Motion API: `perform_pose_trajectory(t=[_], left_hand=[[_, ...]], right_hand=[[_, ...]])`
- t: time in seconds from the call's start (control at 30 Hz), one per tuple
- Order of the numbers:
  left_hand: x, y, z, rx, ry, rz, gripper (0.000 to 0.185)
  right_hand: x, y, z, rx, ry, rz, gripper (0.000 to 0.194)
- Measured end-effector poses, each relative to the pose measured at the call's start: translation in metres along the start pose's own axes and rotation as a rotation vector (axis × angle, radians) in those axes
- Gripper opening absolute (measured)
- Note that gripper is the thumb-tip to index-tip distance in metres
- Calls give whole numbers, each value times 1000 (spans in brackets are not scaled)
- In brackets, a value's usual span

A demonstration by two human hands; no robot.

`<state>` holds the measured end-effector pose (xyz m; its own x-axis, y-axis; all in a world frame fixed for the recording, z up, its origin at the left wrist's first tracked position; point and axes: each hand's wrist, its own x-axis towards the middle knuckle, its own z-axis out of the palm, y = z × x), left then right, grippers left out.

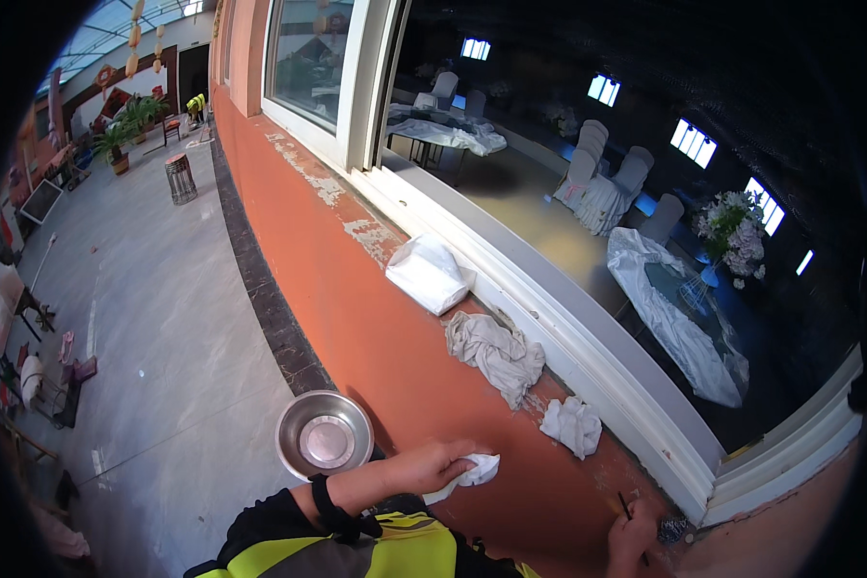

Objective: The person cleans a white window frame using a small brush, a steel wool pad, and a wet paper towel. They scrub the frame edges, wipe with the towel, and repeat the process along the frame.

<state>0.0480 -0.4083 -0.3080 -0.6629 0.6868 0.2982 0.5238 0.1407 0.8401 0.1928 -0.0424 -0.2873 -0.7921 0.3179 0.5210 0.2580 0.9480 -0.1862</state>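
My left hand [433, 466] grips a crumpled white cloth or tissue [481, 469] in front of the orange wall [376, 347]. At the lower right, my right hand [632, 533] is closed around a thin dark stick-like tool [624, 506]; its ends are too small to identify. Beside that hand lies a dark, mesh-like wad [672, 529], possibly a scourer. Along the outer sill sit a crumpled white cloth [572, 426], a greyish bunched rag [495, 354] and a white plastic-wrapped pack [430, 273].
A metal basin [325, 436] stands on the floor near my left arm. The white sliding window frame [549, 318] runs beside the sill, its opening facing a dark room with covered tables [679, 325]. Farther down the walkway are a drum-like stool [180, 179] and a person in a yellow vest [196, 105].
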Motion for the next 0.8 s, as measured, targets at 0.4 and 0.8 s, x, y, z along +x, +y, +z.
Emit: perform_pose_trajectory(t=[0.4,0.8], left_hand=[[-30,-36,29,193,-201,-108,32],[-223,-159,68,363,-363,-904,35]], right_hand=[[2,-4,1,-50,-27,-10,10],[0,8,4,-121,-60,-60,8]])
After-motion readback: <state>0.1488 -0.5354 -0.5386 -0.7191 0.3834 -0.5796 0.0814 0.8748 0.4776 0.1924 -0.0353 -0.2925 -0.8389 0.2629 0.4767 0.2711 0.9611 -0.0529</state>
